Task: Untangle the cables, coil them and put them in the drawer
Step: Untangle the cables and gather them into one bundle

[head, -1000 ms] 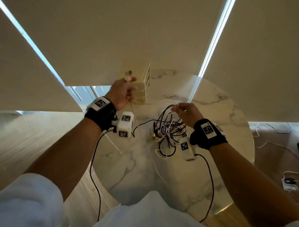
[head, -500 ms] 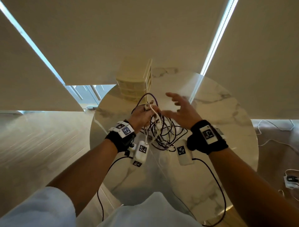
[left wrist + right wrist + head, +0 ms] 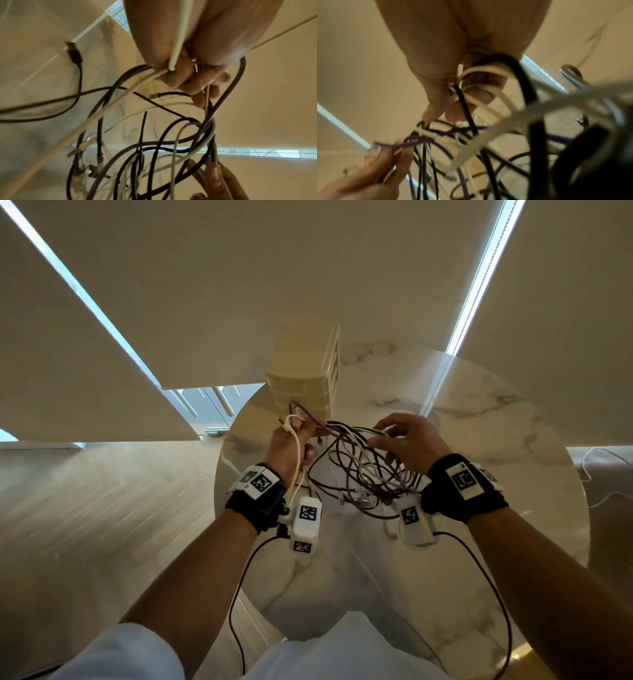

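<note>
A tangle of purple, black and white cables (image 3: 363, 474) hangs between my two hands above the round marble table (image 3: 486, 440). My left hand (image 3: 291, 440) grips a bunch of its strands in a fist, with a white cable draped over the back of the hand. In the left wrist view that hand (image 3: 180, 75) clamps white and dark strands, and the cables (image 3: 154, 155) dangle below it. My right hand (image 3: 407, 440) curls its fingers into loops on the tangle's right side; its wrist view shows the hand (image 3: 453, 102) with white and black loops (image 3: 488, 135) hooked around it.
A cream drawer unit (image 3: 301, 385) stands at the table's far edge, just beyond my left hand; its drawers look closed. White cables (image 3: 599, 474) lie on the floor to the right. Black wrist-camera leads (image 3: 239, 594) hang below both arms.
My left hand left the drawer unit, came down to the tangle and gripped it. My right hand opened half a second ago and now hooks into the loops. The tangle is lifted higher.
</note>
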A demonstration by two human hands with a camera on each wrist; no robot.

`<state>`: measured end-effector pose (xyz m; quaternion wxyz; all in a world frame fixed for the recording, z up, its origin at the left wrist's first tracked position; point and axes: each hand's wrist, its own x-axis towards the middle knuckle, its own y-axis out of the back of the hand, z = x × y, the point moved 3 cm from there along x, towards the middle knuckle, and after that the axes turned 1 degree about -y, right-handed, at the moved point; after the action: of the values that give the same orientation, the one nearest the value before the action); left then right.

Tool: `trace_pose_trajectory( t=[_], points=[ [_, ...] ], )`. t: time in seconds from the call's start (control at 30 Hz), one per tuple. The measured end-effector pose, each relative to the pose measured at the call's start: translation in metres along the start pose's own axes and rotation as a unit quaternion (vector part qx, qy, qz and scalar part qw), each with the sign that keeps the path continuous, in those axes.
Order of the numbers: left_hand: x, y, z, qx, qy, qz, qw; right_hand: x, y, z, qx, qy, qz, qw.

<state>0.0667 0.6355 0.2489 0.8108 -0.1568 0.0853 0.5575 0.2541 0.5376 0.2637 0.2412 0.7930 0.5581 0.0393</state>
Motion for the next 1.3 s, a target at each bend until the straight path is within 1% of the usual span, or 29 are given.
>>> trace_pose_trajectory(
  t=[0.07, 0.17, 0.23, 0.27, 0.3, 0.33, 0.37, 0.4, 0.5, 0.53, 0.6, 0.63, 0.7, 0.77, 0.83, 0.9, 0.93, 0.97, 1.03, 1.1, 1.13, 1.2, 1.23, 1.3],
  points=[
    [0.0, -0.005, 0.002, -0.001, -0.006, 0.007, 1.0, 0.001, 0.012, -0.003, -0.001, 0.006, 0.015, 1.0],
    [-0.002, -0.014, 0.006, 0.011, 0.002, 0.009, 1.0, 0.004, 0.023, -0.001, -0.047, 0.004, 0.008, 0.999],
    [-0.004, -0.023, 0.008, 0.026, 0.015, -0.006, 1.0, 0.007, 0.027, 0.001, -0.115, 0.002, 0.039, 0.993],
    [-0.004, -0.029, 0.009, 0.037, 0.022, -0.014, 0.999, 0.008, 0.025, 0.001, -0.162, 0.014, 0.054, 0.985],
    [-0.003, -0.037, 0.008, 0.05, 0.026, -0.018, 0.998, 0.007, 0.019, 0.0, -0.199, 0.03, 0.051, 0.978],
    [-0.004, -0.045, 0.009, 0.064, 0.024, -0.022, 0.997, 0.005, 0.009, -0.002, -0.218, 0.042, 0.03, 0.975],
    [-0.003, -0.053, 0.01, 0.077, 0.017, -0.026, 0.997, 0.002, -0.002, -0.003, -0.224, 0.048, 0.009, 0.973],
    [-0.001, -0.06, 0.01, 0.092, 0.009, -0.032, 0.995, -0.001, -0.011, -0.003, -0.229, 0.055, 0.007, 0.972],
    [0.0, -0.07, 0.014, 0.115, -0.007, -0.05, 0.992, -0.002, -0.016, -0.005, -0.221, 0.095, 0.087, 0.967],
    [0.002, -0.069, 0.016, 0.12, -0.011, -0.042, 0.992, -0.001, -0.013, -0.006, -0.203, 0.096, 0.088, 0.971],
    [0.003, -0.061, 0.02, 0.119, -0.011, -0.013, 0.993, 0.003, -0.002, -0.003, -0.15, 0.073, 0.074, 0.983],
    [0.004, -0.054, 0.021, 0.104, -0.005, 0.002, 0.995, 0.005, 0.007, -0.001, -0.117, 0.052, 0.081, 0.988],
    [0.006, -0.035, 0.024, 0.049, 0.013, 0.017, 0.999, 0.01, 0.032, 0.014, -0.053, -0.001, 0.117, 0.992],
    [0.01, -0.016, 0.027, -0.006, 0.021, 0.022, 1.0, 0.016, 0.056, 0.037, -0.017, -0.064, 0.147, 0.987],
    [0.013, -0.006, 0.032, -0.038, 0.013, 0.028, 0.999, 0.021, 0.075, 0.06, -0.017, -0.126, 0.179, 0.976],
    [0.012, -0.006, 0.034, -0.05, 0.006, 0.026, 0.998, 0.021, 0.084, 0.067, -0.026, -0.173, 0.216, 0.961],
    [0.011, -0.009, 0.035, -0.054, 0.006, 0.016, 0.998, 0.02, 0.081, 0.064, -0.044, -0.18, 0.233, 0.955],
    [0.009, -0.014, 0.035, -0.057, 0.006, 0.001, 0.998, 0.017, 0.075, 0.056, -0.066, -0.166, 0.24, 0.954],
    [0.007, -0.024, 0.035, -0.053, 0.007, -0.031, 0.998, 0.009, 0.052, 0.029, -0.098, -0.08, 0.231, 0.965],
    [0.004, -0.035, 0.036, -0.039, 0.008, -0.063, 0.997, 0.0, 0.022, 0.002, -0.131, 0.031, 0.181, 0.974],
    [0.003, -0.04, 0.037, -0.033, 0.007, -0.079, 0.996, 0.0, 0.007, -0.007, -0.142, 0.074, 0.136, 0.978],
    [-0.001, -0.044, 0.039, -0.029, 0.007, -0.101, 0.994, 0.001, -0.013, -0.014, -0.162, 0.116, 0.05, 0.979],
    [-0.002, -0.044, 0.04, -0.029, 0.012, -0.11, 0.993, 0.002, -0.017, -0.016, -0.17, 0.129, 0.038, 0.976],
    [-0.005, -0.041, 0.041, -0.042, 0.025, -0.12, 0.992, 0.005, -0.016, -0.018, -0.171, 0.157, 0.065, 0.97]
  ],
)
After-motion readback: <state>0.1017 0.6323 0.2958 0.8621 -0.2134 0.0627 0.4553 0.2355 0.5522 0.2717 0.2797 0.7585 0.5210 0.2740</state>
